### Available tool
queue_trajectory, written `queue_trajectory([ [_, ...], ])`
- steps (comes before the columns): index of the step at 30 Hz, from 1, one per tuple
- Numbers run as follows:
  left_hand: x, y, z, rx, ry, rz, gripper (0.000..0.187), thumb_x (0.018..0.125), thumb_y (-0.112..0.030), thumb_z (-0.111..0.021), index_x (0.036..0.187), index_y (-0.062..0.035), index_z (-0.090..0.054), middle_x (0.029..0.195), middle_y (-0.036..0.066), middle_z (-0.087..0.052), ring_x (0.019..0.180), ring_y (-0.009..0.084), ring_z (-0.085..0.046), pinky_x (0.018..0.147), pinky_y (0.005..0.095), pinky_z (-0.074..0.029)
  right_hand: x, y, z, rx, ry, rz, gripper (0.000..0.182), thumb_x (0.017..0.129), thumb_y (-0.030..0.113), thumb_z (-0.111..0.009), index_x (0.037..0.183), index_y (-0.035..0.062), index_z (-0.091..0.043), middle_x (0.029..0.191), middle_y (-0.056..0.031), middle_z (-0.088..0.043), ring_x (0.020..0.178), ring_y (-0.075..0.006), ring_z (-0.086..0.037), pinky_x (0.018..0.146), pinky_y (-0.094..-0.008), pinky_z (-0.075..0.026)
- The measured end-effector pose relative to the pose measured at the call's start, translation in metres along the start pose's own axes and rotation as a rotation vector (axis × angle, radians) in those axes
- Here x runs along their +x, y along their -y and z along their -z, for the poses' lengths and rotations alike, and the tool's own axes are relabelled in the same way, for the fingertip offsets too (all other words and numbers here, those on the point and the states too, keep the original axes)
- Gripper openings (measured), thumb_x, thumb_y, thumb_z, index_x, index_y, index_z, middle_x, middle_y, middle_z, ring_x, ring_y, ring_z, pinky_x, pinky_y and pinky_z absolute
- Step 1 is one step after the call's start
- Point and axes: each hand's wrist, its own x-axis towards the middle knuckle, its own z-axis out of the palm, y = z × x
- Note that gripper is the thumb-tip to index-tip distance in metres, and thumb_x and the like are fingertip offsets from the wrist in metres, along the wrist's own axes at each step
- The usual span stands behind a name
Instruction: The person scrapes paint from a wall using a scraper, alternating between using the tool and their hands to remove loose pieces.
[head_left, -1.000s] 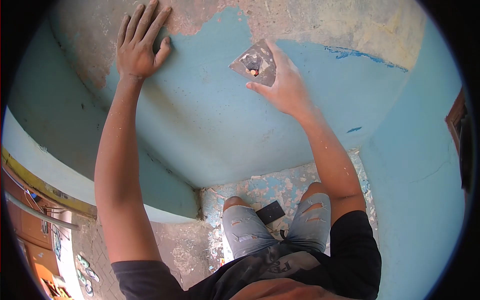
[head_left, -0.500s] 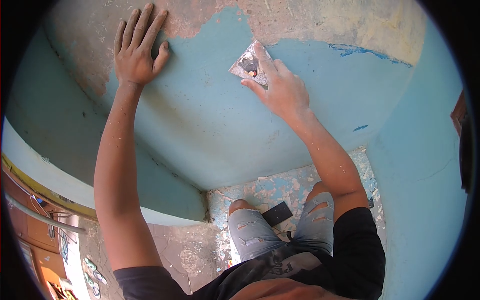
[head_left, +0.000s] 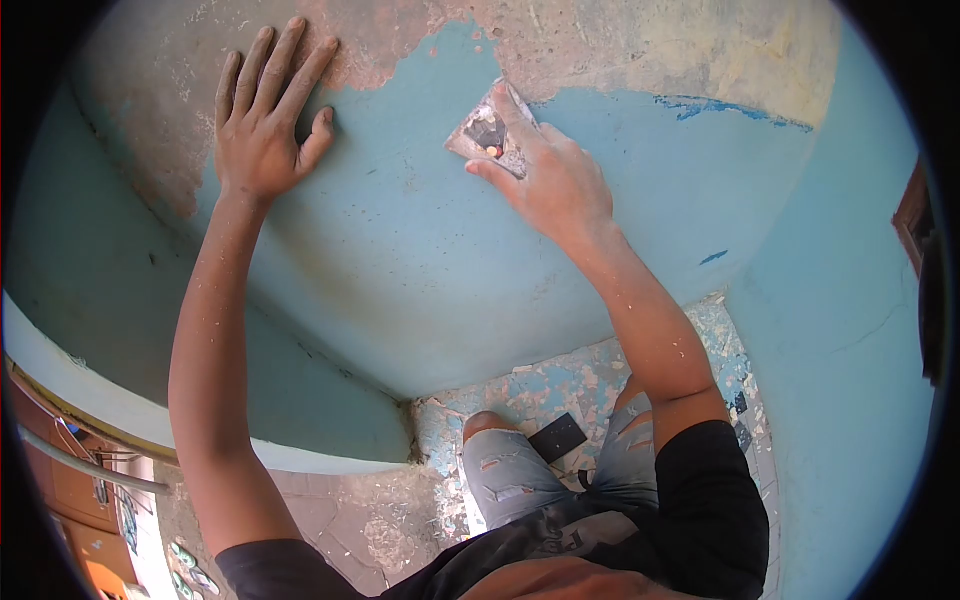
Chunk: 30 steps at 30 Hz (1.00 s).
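At twelve o'clock, the right hand [head_left: 560,180] grips a scraper [head_left: 492,130], its blade sticking out toward ten o'clock. The left hand [head_left: 265,135] is spread open on the wall [head_left: 420,250].

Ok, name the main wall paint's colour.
The paint is light blue, clearest in the head view.

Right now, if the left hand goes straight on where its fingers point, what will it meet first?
The left hand seems to have a free way along the bare wall as far as the picture shows; depth is hard to judge.
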Motion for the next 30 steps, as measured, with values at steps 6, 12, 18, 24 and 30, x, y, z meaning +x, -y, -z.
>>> queue_trajectory([
  [6, -0.001, 0.003, -0.001, -0.042, -0.007, -0.006, 0.062, 0.096, -0.041, -0.057, 0.158, -0.0363, -0.053, 0.169, 0.0, -0.043, 0.158, 0.0242, -0.036, 0.133, 0.0464, -0.021, -0.003, 0.009, 0.024, -0.006, 0.124, -0.057, 0.089, 0.096, 0.06, -0.072, 0.167, 0.0197, -0.037, 0.111, -0.0189, -0.075, 0.104, -0.0379, -0.075, 0.086, -0.0484, -0.06],
  [12, -0.002, 0.001, -0.001, -0.054, -0.006, 0.005, 0.063, 0.096, -0.04, -0.058, 0.158, -0.0368, -0.052, 0.17, -0.001, -0.041, 0.158, 0.0229, -0.034, 0.134, 0.0464, -0.02, 0.014, 0.006, 0.005, 0.039, -0.081, 0.055, 0.087, 0.098, 0.061, -0.068, 0.167, 0.0184, -0.036, 0.104, -0.021, -0.072, 0.099, -0.0398, -0.074, 0.078, -0.0511, -0.061],
  [18, -0.004, -0.002, 0.002, -0.046, 0.008, 0.024, 0.064, 0.094, -0.039, -0.059, 0.158, -0.0394, -0.052, 0.17, -0.002, -0.041, 0.158, 0.0227, -0.035, 0.133, 0.0465, -0.022, -0.007, 0.0, 0.0, 0.069, 0.002, 0.053, 0.086, 0.099, 0.059, -0.068, 0.166, 0.0157, -0.037, 0.104, -0.0221, -0.072, 0.1, -0.0411, -0.074, 0.078, -0.052, -0.06],
  [24, -0.004, -0.001, 0.0, -0.057, 0.0, 0.009, 0.064, 0.094, -0.04, -0.06, 0.158, -0.039, -0.052, 0.17, -0.002, -0.042, 0.157, 0.0228, -0.036, 0.133, 0.0462, -0.023, 0.001, 0.008, 0.017, 0.063, 0.015, 0.049, 0.086, 0.099, 0.058, -0.068, 0.166, 0.0141, -0.038, 0.105, -0.0229, -0.073, 0.101, -0.0418, -0.074, 0.081, -0.0523, -0.06],
  [30, -0.003, -0.005, 0.001, -0.035, 0.02, 0.019, 0.064, 0.094, -0.04, -0.06, 0.158, -0.0367, -0.053, 0.169, -0.001, -0.043, 0.157, 0.023, -0.036, 0.133, 0.0455, -0.022, 0.021, 0.015, 0.006, 0.096, -0.088, 0.092, 0.088, 0.098, 0.057, -0.069, 0.167, 0.0147, -0.034, 0.107, -0.022, -0.074, 0.101, -0.0417, -0.074, 0.084, -0.0517, -0.061],
])
